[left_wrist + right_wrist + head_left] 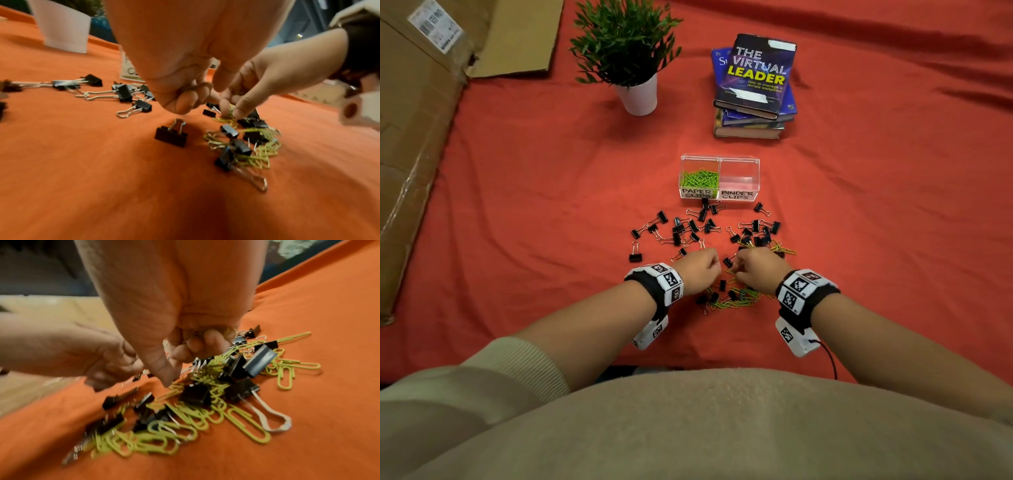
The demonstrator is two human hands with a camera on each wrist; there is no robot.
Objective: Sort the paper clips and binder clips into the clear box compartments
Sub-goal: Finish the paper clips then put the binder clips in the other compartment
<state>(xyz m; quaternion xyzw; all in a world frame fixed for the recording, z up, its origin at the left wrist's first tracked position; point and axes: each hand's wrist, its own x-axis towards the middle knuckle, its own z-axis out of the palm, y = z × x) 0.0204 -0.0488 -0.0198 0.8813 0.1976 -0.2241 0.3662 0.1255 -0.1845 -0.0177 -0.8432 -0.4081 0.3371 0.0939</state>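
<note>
— Where are the arms?

— Both forearms come up from the bottom of the head view and converge near the middle; each wrist wears a black band with white marker blocks.

— The left hand (700,270)?

— Knuckles up, fingers (186,104) curled tight under the palm. Whether they hold anything, I cannot tell.

— And the right hand (756,269)?

— Just beside the left, nearly touching. Its fingers (197,345) are curled too, thumb pointing down. What they grip is hidden.

Lime-green paper clips (736,301) — black binder clips (681,229) with silver handles — on red-orange cloth (551,205).
</note>
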